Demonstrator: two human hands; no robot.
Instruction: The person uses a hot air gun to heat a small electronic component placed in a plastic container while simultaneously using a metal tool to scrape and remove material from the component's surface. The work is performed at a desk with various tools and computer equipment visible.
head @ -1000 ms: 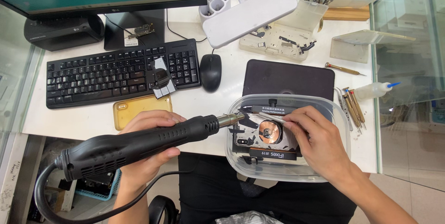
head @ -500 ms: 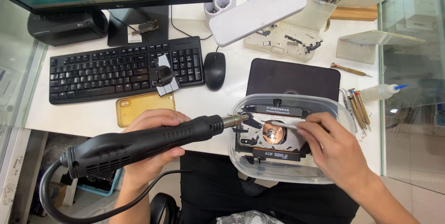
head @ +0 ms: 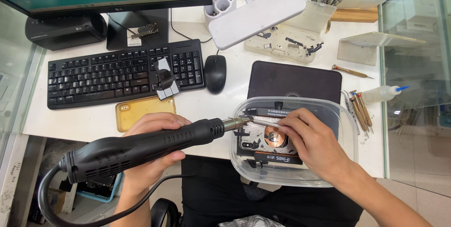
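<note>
In the lower middle of the frame, your left hand [head: 150, 154] is wrapped around the black hot-air gun [head: 141, 147], fingers clamped on its handle, with the metal nozzle [head: 236, 123] pointing right over the rim of the clear plastic tray [head: 345, 133]. Your right hand [head: 314, 145] rests inside that tray, fingers pinched together on thin tweezers [head: 263, 121] whose tips lie just beside the nozzle. Below them, in the tray, sits a dark phone assembly [head: 270, 145] with a round copper-coloured coil, partly hidden by your right hand. The tray lies at the near edge of the white worktop [head: 98, 121], in front of a dark mat [head: 293, 81]. To the left of the tray, a yellow phone case [head: 141, 109] lies below the black keyboard [head: 117, 74], and a black mouse [head: 215, 73] sits beside the keyboard.
</note>
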